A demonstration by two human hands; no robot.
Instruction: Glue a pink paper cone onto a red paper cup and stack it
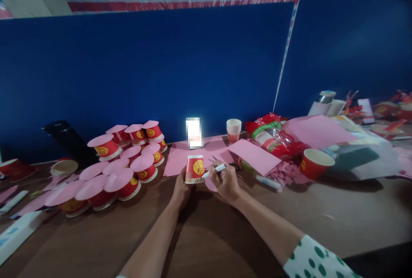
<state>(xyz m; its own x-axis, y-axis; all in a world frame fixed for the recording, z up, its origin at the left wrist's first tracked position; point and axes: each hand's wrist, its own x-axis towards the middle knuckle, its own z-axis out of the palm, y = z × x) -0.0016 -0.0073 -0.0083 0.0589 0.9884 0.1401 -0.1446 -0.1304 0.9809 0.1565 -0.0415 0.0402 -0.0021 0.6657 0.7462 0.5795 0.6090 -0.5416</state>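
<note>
Near the middle of the table my left hand [181,190] is wrapped round the side of a red paper cup [198,167] with a gold round emblem; its wider end seems to face down. My right hand [227,182] grips a white marker-like pen [220,167], its end pointing at the cup's lower right side. Whether it touches the cup, I cannot tell. Below the right fingers a pink paper disc [211,184] shows in part. Behind the hands, pink paper sheets [175,158] lie flat, with scissors [213,159] partly hidden on them.
To the left stand several upturned red cups topped with pink discs [92,186], beside a black bottle [66,134]. On the right are a pink sheet [255,154], a red-green plastic packet [265,132], another pen [268,182], paper scraps and an upright cup [317,164]. A blue partition [144,67] closes the back.
</note>
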